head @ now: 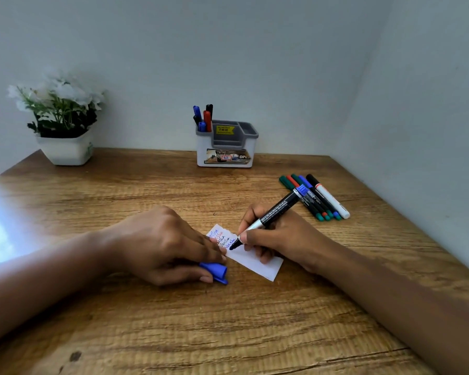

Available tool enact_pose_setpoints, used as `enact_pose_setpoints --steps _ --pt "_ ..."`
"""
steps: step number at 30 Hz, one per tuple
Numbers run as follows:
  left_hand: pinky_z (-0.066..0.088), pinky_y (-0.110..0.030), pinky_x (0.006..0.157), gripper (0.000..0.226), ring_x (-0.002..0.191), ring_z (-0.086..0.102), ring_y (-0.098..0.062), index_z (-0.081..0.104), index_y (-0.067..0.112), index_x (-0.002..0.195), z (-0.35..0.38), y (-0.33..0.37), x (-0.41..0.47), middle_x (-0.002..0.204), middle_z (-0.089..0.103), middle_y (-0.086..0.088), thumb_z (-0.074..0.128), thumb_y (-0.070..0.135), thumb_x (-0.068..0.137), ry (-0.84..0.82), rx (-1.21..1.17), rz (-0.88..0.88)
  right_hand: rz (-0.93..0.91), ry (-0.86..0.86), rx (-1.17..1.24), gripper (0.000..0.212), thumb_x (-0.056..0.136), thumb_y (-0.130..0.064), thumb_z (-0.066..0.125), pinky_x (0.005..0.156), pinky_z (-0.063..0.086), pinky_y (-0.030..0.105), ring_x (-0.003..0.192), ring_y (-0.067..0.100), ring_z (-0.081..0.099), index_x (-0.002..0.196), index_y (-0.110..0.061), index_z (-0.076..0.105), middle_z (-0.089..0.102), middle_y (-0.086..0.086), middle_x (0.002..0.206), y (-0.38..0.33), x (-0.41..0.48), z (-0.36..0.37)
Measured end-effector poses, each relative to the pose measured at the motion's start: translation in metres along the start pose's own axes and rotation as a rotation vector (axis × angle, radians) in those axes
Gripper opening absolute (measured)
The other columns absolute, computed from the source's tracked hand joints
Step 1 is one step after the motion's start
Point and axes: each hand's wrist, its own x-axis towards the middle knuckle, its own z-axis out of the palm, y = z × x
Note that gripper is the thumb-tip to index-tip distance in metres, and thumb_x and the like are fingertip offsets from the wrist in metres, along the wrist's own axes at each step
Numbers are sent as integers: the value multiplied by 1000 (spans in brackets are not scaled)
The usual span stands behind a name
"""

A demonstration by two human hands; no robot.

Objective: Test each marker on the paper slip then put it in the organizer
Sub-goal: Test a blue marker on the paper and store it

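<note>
My right hand (279,239) grips an uncapped blue marker (276,212) like a pen, its tip touching the white paper slip (257,263), which bears several lines of coloured writing. My left hand (163,244) presses on the slip's left end and holds the marker's blue cap (215,272) under its fingers. The white and grey organizer (226,150) stands at the back of the table with several markers (203,117) upright in its left compartment. A row of several capped markers (316,196) lies on the table to the right.
A white pot of white flowers (61,117) stands at the back left of the wooden table (173,320). Walls close the table in at the back and on the right. Bright light falls on the table's left edge.
</note>
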Motion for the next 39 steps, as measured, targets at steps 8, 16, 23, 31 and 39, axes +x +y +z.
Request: enact_pose_setpoints --steps 8,16,23,31,39 --pt "58 -27 75 30 110 63 -1 72 17 112 0 0 1 110 72 7 61 37 93 20 14 23 19 15 -45 3 82 -6 65 49 49 22 56 9 56 81 -9 63 62 1 62 0 0 1" --pt "58 -27 75 30 110 63 -1 73 16 110 0 0 2 110 73 7 60 38 93 24 14 28 25 28 7 9 84 -4 62 46 48 22 56 11 57 78 -12 63 62 2 62 -2 1 2" --pt "59 -28 73 31 108 65 -3 73 16 111 1 -1 1 110 73 6 60 38 94 28 16 24 17 2 -11 8 83 -5 64 47 48 21 57 9 57 80 -12 63 64 2 63 -3 0 2" --pt "59 -28 73 30 108 65 -3 73 16 109 1 0 2 110 73 6 62 37 93 45 10 31 49 44 19 9 83 -3 62 45 48 21 52 9 56 77 -10 62 62 4 60 -3 1 2" --pt "59 -27 73 30 109 64 -2 74 16 108 1 0 2 110 73 6 62 37 92 52 13 34 59 53 14 2 83 -3 62 44 48 20 51 9 55 82 -6 62 61 4 60 -3 3 2"
